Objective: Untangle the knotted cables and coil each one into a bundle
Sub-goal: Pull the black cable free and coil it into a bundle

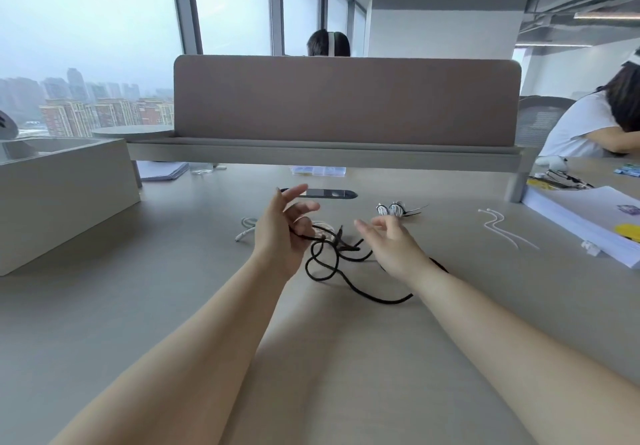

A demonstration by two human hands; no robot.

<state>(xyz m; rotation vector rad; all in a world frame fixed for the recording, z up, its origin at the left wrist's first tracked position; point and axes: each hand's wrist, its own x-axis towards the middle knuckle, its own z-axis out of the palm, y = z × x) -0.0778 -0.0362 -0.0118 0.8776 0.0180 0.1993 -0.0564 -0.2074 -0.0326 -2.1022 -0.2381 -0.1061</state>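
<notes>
A black cable (332,273) lies in loose loops on the grey desk (138,306) and runs up into my left hand (282,233). That hand is raised a little above the desk; its lower fingers curl round the cable while two upper fingers point out. A knot of black and pale cable (332,235) hangs just right of that hand. My right hand (393,244) hovers beside the knot with relaxed fingers and holds nothing. A white cable (246,229) lies on the desk behind my left hand.
A striped coiled bundle (393,209) and two white zip ties (502,228) lie to the right. A black cable-port cover (325,194) sits ahead, under the brown divider (346,98). A box (62,195) stands left, papers (588,223) right. Two persons sit beyond.
</notes>
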